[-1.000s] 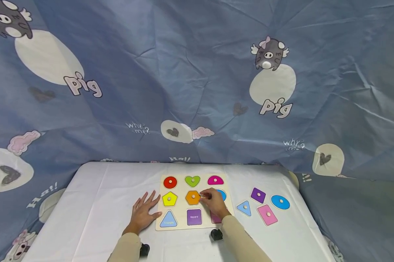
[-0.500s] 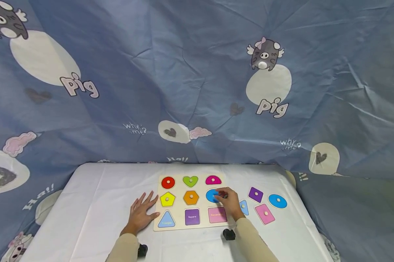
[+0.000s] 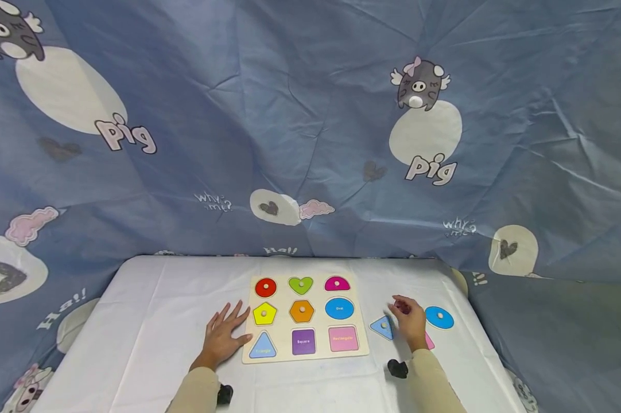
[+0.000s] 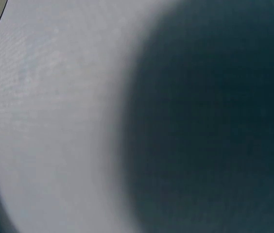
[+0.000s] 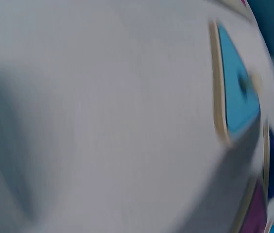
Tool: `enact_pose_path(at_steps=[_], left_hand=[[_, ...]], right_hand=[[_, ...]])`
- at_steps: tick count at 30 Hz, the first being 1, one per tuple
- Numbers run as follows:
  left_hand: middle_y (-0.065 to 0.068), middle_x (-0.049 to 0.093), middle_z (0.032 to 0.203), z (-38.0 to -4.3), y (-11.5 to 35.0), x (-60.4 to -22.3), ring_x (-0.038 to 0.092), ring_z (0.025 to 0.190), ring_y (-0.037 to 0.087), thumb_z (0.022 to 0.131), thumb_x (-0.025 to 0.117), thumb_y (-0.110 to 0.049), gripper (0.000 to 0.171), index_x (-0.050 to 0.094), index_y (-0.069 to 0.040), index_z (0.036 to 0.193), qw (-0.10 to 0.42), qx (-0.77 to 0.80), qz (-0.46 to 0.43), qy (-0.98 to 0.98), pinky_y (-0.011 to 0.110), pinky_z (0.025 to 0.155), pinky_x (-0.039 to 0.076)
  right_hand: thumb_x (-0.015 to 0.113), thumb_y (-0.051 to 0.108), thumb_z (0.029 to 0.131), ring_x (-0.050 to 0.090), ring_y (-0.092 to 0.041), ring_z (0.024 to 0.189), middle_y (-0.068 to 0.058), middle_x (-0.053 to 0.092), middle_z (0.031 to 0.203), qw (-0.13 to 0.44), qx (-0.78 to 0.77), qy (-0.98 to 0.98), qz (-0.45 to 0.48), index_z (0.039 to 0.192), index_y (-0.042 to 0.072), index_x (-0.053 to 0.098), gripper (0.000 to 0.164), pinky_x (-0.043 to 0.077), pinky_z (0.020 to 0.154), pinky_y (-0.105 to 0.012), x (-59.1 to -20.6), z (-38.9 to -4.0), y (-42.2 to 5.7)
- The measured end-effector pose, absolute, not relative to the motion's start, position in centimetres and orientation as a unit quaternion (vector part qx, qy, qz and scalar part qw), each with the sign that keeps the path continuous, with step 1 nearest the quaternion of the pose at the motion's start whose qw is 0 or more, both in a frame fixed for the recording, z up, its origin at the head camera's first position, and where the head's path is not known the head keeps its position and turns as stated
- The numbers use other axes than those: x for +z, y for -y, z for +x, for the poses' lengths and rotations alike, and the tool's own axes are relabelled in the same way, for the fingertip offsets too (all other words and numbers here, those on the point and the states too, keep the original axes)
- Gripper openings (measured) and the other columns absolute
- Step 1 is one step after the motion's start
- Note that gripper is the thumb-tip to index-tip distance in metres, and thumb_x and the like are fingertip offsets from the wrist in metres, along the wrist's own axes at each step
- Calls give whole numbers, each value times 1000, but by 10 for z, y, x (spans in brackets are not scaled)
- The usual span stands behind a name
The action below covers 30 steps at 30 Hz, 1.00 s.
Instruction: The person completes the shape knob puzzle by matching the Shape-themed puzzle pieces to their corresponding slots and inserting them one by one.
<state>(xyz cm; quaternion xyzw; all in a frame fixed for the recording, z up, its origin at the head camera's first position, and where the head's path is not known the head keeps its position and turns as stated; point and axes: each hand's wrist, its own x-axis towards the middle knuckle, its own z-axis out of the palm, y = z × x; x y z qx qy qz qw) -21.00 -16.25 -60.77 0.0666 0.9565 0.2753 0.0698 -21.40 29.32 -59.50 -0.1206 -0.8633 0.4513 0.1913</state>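
A pale wooden shape board [image 3: 284, 358] lies mid-table in the head view. Knobbed pieces fill its top row; below sit a yellow pentagon [image 3: 264, 319] and an orange hexagon [image 3: 302, 316]. Its oval, triangle, square and rectangle recesses show printed words. My left hand [image 3: 220, 342] lies spread on the cloth, thumb touching the board's left edge. My right hand [image 3: 411, 326], fingers bent and with nothing seen in them, is over a purple square [image 5: 273, 162] and a pink rectangle [image 3: 430, 341], largely hiding both. A blue triangle [image 3: 383, 327] lies to its left, a blue oval [image 3: 439, 317] to its right.
White cloth [image 3: 150, 332] covers the table, and a blue patterned sheet [image 3: 310, 143] hangs behind it. A black device [image 3: 397, 369] sits at my right wrist, another [image 3: 225, 394] at my left. The left wrist view is mostly blurred cloth and a dark shape.
My right hand has moved rightward from beside the orange hexagon, across the oval recess, to the loose pieces. My left hand has stayed by the board's edge.
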Motion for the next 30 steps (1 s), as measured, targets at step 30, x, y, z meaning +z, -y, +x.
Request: enact_pose_path(at_steps=[30], left_hand=[[13,27,157,-211,162,-608,9,145,38,81,74,-28,72,42,-14,144,77,281,58,-955,58,114,1]], right_hand=[[65,10,89,54,-27,88,-24,65,95,145,418,830,-339,112,-9,66,30,40,65,-18,-599,-186,-386]])
